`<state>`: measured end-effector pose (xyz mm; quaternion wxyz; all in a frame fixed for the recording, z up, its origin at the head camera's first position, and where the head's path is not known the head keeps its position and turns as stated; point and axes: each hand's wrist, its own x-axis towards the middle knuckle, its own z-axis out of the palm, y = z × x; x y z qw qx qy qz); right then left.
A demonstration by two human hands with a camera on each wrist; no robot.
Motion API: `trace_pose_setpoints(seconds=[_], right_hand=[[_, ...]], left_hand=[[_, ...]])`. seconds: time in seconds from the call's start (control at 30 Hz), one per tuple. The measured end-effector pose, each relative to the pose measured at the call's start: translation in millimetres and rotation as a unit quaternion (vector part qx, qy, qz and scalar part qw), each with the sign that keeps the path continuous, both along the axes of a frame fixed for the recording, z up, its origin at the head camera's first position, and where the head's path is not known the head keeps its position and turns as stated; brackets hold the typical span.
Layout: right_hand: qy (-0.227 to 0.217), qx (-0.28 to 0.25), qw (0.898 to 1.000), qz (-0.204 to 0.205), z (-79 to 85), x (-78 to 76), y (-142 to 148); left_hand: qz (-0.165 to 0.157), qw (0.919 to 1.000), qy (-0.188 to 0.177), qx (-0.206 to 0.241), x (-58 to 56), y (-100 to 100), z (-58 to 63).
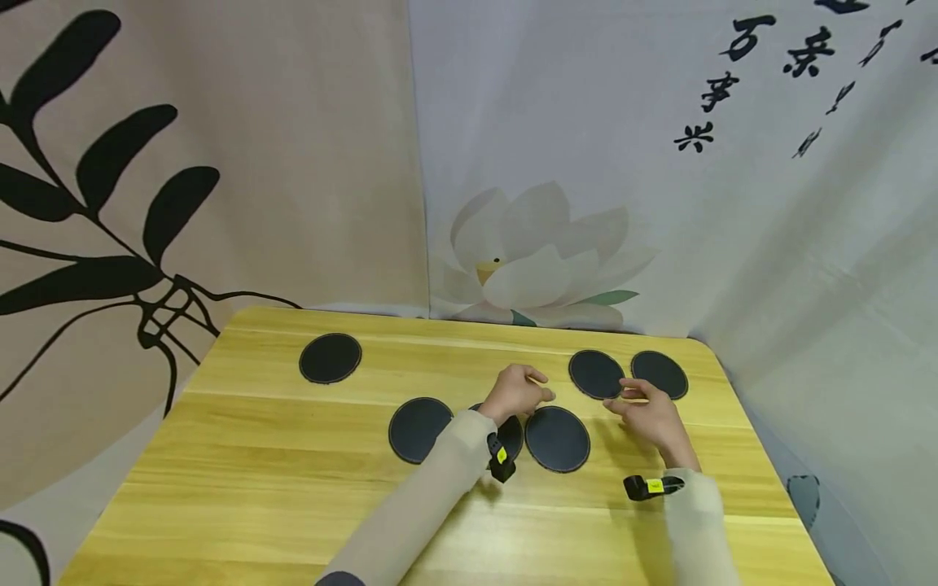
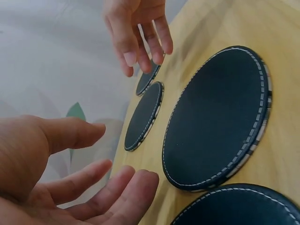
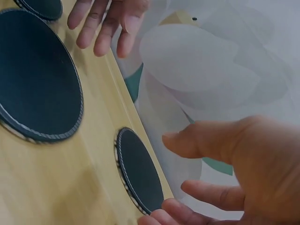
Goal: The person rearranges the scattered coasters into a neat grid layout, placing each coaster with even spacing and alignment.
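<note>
Round black coasters with pale stitched rims lie flat on the wooden table. My left hand (image 1: 516, 392) hovers above a coaster (image 1: 558, 439) in the front row, its fingers loosely bent with nothing between them. Its wrist partly hides another coaster (image 1: 515, 437). To the right, my right hand (image 1: 648, 415) is held just in front of a back coaster (image 1: 597, 374), thumb and fingers apart. In the right wrist view, that hand's fingertips overlap the lower end of a coaster (image 3: 140, 171); whether they touch it I cannot tell.
One coaster (image 1: 330, 358) lies alone at the back left, and another (image 1: 420, 430) sits left of my left forearm. A further coaster (image 1: 659, 374) is at the back right corner. Behind the wooden table (image 1: 256, 488) hangs a printed curtain (image 1: 557, 163).
</note>
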<state>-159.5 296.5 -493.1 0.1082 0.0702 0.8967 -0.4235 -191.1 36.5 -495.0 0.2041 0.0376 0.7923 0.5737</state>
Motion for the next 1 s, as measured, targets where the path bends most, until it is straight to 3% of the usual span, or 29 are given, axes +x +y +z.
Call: trace_pose_setpoints(seconds=[0.27, 0.6, 1.0], right_hand=[[-0.019, 0.003, 1.000, 0.010, 1.2, -15.3, 14.1], [-0.031, 0.008, 0.999, 0.017, 3.2, -38.0, 24.2], [-0.056, 0.052, 0.996, 0.043, 2.6, -66.6, 28.1]], left_hand=[[0.014, 0.9989, -0.042, 0.016, -14.9, 13.5, 1.3], [0.058, 0.9968, -0.053, 0.016, -28.7, 36.9, 2.6], [0.108, 0.9900, -0.088, 0.022, -52.5, 55.3, -9.0]])
